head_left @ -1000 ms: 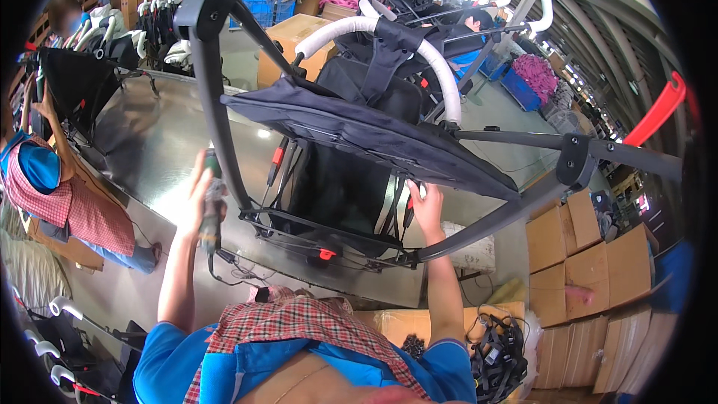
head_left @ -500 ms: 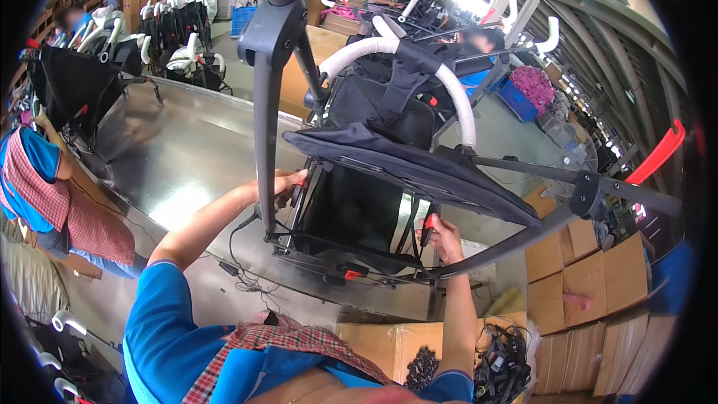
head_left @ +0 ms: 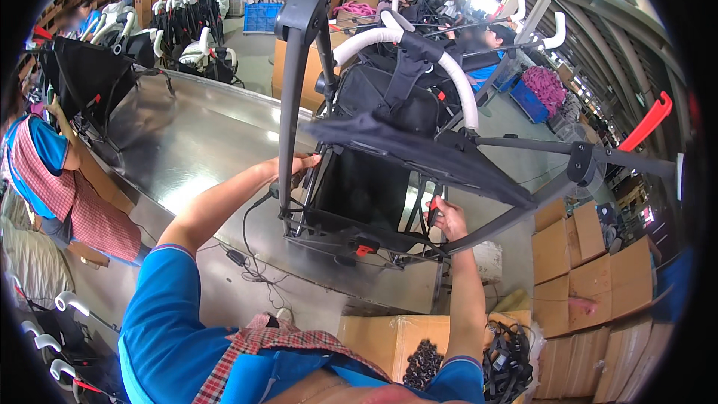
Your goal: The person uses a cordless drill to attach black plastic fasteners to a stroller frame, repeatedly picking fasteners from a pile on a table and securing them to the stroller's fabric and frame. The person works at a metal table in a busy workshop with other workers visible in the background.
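"Right hand (head_left: 449, 220): what is it doing?"

"It's gripping a black-and-red clip (head_left: 433, 212) on the stroller's (head_left: 366, 188) right side."

"And the left hand (head_left: 305, 163)?"

"Reaching behind the left tube (head_left: 292, 105); I can't tell its grip. The stroller is standing at the counter's (head_left: 198, 146) right end."

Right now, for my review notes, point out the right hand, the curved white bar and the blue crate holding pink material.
Right hand (head_left: 451, 221): head view, middle of the hand.
Curved white bar (head_left: 458, 79): head view, its right-side stretch.
Blue crate (head_left: 527, 104): head view, its outer wall.
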{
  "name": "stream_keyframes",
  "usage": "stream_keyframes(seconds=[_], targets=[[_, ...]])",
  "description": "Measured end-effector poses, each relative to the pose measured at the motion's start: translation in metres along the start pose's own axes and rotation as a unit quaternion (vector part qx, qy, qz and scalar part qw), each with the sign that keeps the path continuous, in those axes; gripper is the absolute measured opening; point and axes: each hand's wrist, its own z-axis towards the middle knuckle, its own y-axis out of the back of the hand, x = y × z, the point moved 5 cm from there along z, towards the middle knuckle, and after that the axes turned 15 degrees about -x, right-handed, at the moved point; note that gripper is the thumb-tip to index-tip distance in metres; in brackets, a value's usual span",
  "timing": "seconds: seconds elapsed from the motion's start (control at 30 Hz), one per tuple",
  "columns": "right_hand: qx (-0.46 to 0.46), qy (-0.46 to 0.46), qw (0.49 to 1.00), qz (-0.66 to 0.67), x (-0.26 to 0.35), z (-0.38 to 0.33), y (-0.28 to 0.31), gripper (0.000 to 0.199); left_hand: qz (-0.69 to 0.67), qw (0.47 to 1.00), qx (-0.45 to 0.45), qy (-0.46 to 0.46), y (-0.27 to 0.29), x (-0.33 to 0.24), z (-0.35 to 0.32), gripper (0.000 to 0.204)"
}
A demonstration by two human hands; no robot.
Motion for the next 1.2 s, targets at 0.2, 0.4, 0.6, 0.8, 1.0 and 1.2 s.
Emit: stream_keyframes(seconds=[0.2,0.4,0.6,0.8,1.0,1.2], targets=[[0.049,-0.01,0.996,0.078,-0.035,0.002,0.018,0.038,-0.053,0.988,0.146,-0.012,0.008,0.063,0.025,0.053],[0.007,-0.018,1.0,-0.003,-0.038,-0.009,0.021,0.04,-0.037,0.985,0.161,0.053,0.011,0.062,-0.012,0.057],[-0.079,0.004,0.976,-0.203,-0.08,-0.017,0.092,0.043,-0.08,0.979,0.187,0.001,-0.013,0.062,-0.029,0.055],[-0.199,0.092,0.976,-0.009,-0.087,-0.227,0.228,0.031,-0.207,0.949,-0.032,0.236,0.097,0.243,-0.159,0.054],[-0.358,-0.002,0.904,-0.235,-0.258,-0.403,0.373,0.019,-0.027,0.858,0.173,0.483,-0.121,0.213,-0.281,0.04],[-0.391,0.121,0.739,-0.536,-0.27,-0.399,0.33,0.009,-0.003,0.902,0.35,0.254,-0.235,0.114,-0.262,0.072]])
